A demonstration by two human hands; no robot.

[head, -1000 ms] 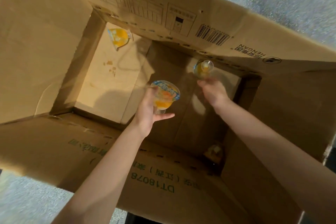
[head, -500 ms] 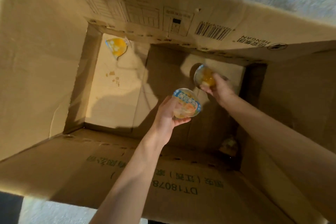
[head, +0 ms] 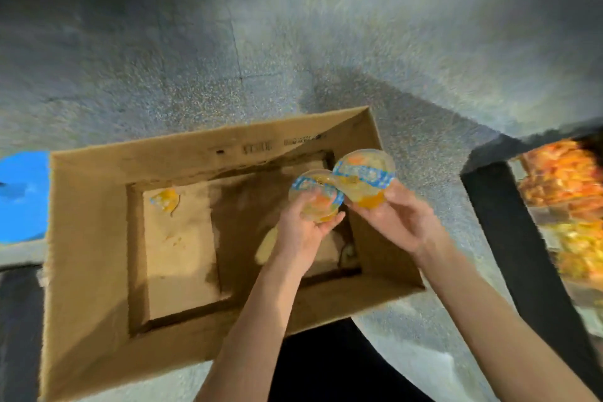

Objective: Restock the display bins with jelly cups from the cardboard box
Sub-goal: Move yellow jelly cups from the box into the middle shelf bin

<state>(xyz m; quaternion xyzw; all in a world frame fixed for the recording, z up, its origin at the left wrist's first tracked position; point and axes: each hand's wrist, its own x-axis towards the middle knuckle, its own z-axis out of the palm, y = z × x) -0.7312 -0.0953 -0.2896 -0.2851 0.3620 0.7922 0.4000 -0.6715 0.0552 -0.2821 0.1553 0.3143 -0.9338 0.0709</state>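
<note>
risk is a drop: left hand [head: 301,232] fingers curl under one jelly cup [head: 316,196], right hand [head: 396,222] fingertips pinch a second jelly cup [head: 365,178], lids touching above the cardboard box [head: 98,232], so a bump carrying them toward the display bin [head: 567,206] could knock either loose.

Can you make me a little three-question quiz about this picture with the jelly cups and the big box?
1. True or false: the left hand holds a jelly cup.
2. How many jelly cups lie loose on the bottom of the cardboard box?
3. Which side is the display bin on? A) left B) right

Key: 1 true. 2 one clearly, the loose jelly cup. 3 B; the right hand holds the other cup.
</note>
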